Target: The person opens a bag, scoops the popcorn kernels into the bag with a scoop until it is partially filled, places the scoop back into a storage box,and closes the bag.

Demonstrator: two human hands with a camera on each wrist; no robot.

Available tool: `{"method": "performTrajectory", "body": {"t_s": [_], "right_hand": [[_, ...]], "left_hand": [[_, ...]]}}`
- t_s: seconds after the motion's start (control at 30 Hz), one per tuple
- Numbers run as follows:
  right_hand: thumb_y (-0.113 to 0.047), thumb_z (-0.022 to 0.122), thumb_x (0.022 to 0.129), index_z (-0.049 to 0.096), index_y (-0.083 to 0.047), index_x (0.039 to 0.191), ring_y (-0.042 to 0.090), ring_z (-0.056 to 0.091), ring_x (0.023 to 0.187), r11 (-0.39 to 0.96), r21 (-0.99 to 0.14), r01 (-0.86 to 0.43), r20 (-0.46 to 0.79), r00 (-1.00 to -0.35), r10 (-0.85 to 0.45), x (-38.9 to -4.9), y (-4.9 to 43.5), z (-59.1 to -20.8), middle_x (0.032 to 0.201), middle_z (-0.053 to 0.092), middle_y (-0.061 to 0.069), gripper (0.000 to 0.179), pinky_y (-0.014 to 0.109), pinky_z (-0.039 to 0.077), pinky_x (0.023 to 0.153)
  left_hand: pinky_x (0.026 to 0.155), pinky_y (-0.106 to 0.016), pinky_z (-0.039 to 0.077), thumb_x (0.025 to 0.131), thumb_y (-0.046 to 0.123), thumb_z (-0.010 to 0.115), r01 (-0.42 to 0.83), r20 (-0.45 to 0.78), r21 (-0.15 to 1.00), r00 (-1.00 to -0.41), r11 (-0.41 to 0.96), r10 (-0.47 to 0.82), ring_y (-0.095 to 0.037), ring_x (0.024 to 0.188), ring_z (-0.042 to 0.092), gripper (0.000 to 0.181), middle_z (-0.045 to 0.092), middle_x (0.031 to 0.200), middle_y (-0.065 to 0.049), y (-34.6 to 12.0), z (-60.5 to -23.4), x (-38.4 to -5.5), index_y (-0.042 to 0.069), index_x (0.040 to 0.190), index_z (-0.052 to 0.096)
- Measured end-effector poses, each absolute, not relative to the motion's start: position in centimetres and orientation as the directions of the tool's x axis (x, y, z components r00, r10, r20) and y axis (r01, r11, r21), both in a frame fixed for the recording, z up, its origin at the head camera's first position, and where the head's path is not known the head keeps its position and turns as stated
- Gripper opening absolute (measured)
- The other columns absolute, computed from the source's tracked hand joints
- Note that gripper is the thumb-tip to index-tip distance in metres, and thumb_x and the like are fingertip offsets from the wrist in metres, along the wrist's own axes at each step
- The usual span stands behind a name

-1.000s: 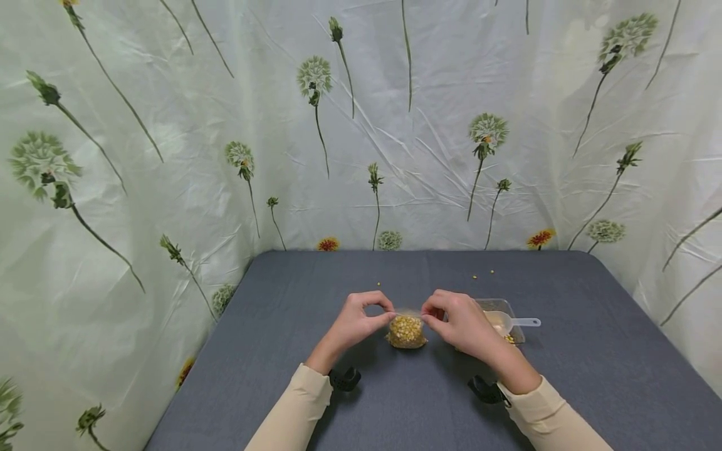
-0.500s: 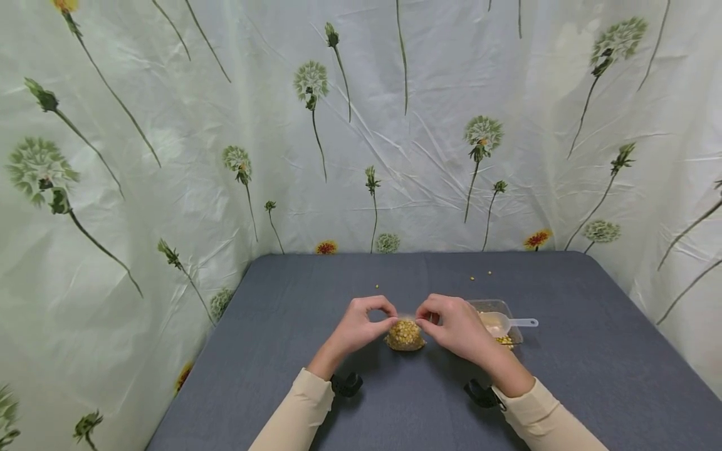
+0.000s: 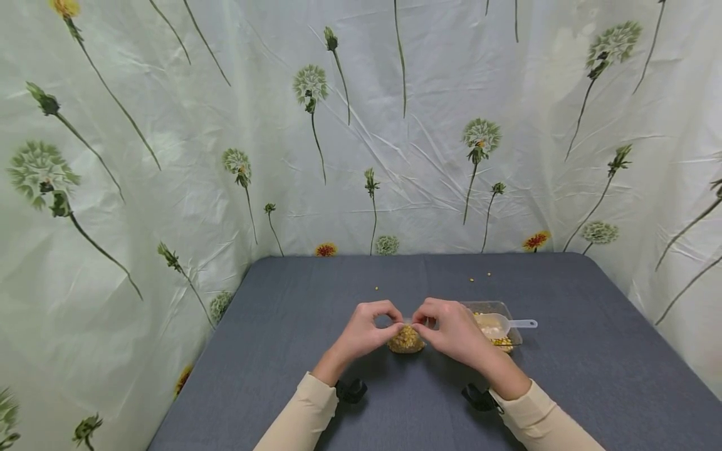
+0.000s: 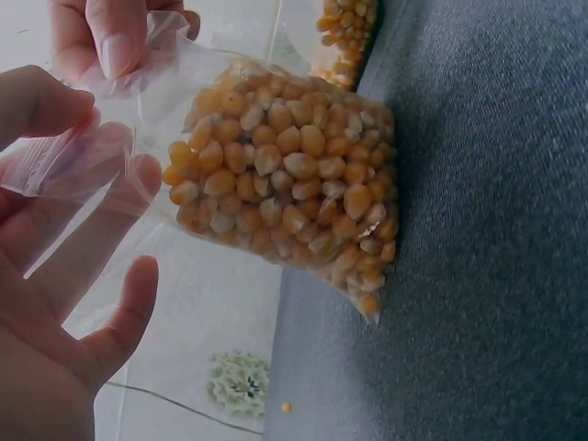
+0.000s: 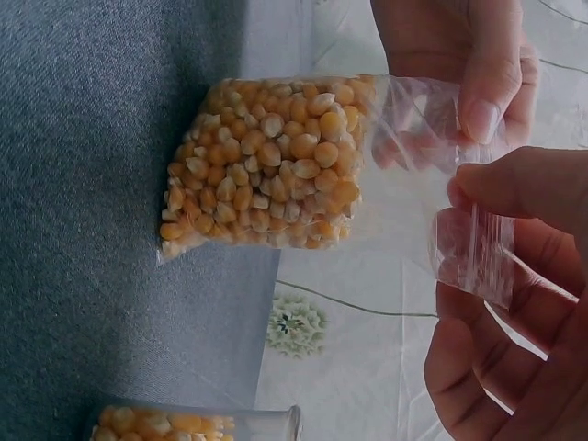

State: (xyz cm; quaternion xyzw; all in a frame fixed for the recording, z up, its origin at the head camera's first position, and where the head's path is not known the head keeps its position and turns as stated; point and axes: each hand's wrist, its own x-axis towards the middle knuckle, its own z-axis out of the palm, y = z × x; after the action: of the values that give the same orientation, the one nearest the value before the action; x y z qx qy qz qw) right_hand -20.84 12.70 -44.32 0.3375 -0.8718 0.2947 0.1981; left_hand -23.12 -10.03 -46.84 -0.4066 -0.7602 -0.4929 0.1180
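A clear zip bag (image 4: pixel 285 165) of yellow corn kernels stands upright on the cloth between both hands. My left hand (image 3: pixel 363 332) pinches the bag's top edge between thumb and index finger, on the left side. Close beside it, my right hand (image 3: pixel 454 332) pinches the same zip strip on the right. In the right wrist view the zip strip (image 5: pixel 478 248) runs under the right thumb, with the other fingers spread behind it. Above the kernels the upper part of the bag is flattened and see-through.
A clear plastic tub (image 3: pixel 499 307) with corn kernels stands right of the bag, partly behind the right hand. A white scoop (image 3: pixel 521 324) lies across it, handle to the right. Several loose kernels (image 3: pixel 471 280) lie farther back on the grey cloth (image 3: pixel 304 294). A floral curtain (image 3: pixel 417 156) hangs behind.
Both hands have drawn closer together along the bag's top edge, still pinching it. More of the tub shows past the right hand. The view has tilted up slightly.
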Motion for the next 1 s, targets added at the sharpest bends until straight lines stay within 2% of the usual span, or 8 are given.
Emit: {"method": "performTrajectory", "body": {"t_s": [0.27,0.5,0.7,0.83,1.0], "right_hand": [[-0.008,0.081,0.082,0.073,-0.023,0.081,0.006,0.056,0.065,0.574,-0.358,-0.736,0.589,-0.655,-0.473,-20.5,12.3,-44.4,0.077,0.055,-0.02,0.018,0.022,0.043,0.057],[-0.009,0.08,0.083,0.073,-0.025,0.081,0.007,0.057,0.066,0.573,-0.365,-0.734,0.592,-0.657,-0.466,-20.3,12.1,-44.3,0.077,0.054,-0.021,0.017,0.022,0.043,0.057],[-0.013,0.08,0.085,0.073,-0.027,0.084,0.007,0.057,0.067,0.572,-0.37,-0.732,0.574,-0.664,-0.479,-20.1,12.0,-44.3,0.079,0.054,-0.021,0.016,0.022,0.045,0.059],[-0.014,0.079,0.086,0.073,-0.027,0.085,0.008,0.058,0.068,0.589,-0.356,-0.726,0.551,-0.672,-0.496,-20.2,12.1,-44.1,0.08,0.056,-0.02,0.014,0.022,0.046,0.06],[-0.013,0.08,0.086,0.071,-0.026,0.083,0.009,0.059,0.07,0.619,-0.324,-0.716,0.546,-0.675,-0.496,-20.4,12.4,-43.8,0.08,0.056,-0.019,0.015,0.023,0.045,0.06]], "left_hand": [[0.076,-0.045,0.056,0.094,0.002,0.068,0.763,0.588,0.623,-0.601,0.172,0.541,-0.006,0.086,0.064,0.011,0.068,0.089,0.006,-9.8,-46.8,-22.9,0.012,0.091,0.072],[0.075,-0.041,0.056,0.092,-0.001,0.069,0.773,0.602,0.611,-0.592,0.168,0.535,-0.007,0.084,0.063,0.015,0.067,0.088,0.007,-9.5,-46.7,-22.7,0.014,0.089,0.071],[0.069,-0.035,0.054,0.09,-0.001,0.07,0.8,0.608,0.561,-0.572,0.211,0.55,-0.011,0.075,0.06,0.018,0.064,0.084,0.008,-9.4,-46.5,-22.7,0.017,0.087,0.069],[0.068,-0.038,0.053,0.089,0.0,0.07,0.799,0.573,0.541,-0.579,0.263,0.58,-0.017,0.073,0.061,0.018,0.062,0.082,0.009,-9.7,-46.1,-22.8,0.017,0.086,0.068],[0.073,-0.043,0.055,0.089,0.0,0.069,0.775,0.514,0.543,-0.612,0.324,0.601,-0.015,0.079,0.063,0.014,0.061,0.083,0.009,-10.4,-45.5,-22.8,0.014,0.086,0.068]]}}
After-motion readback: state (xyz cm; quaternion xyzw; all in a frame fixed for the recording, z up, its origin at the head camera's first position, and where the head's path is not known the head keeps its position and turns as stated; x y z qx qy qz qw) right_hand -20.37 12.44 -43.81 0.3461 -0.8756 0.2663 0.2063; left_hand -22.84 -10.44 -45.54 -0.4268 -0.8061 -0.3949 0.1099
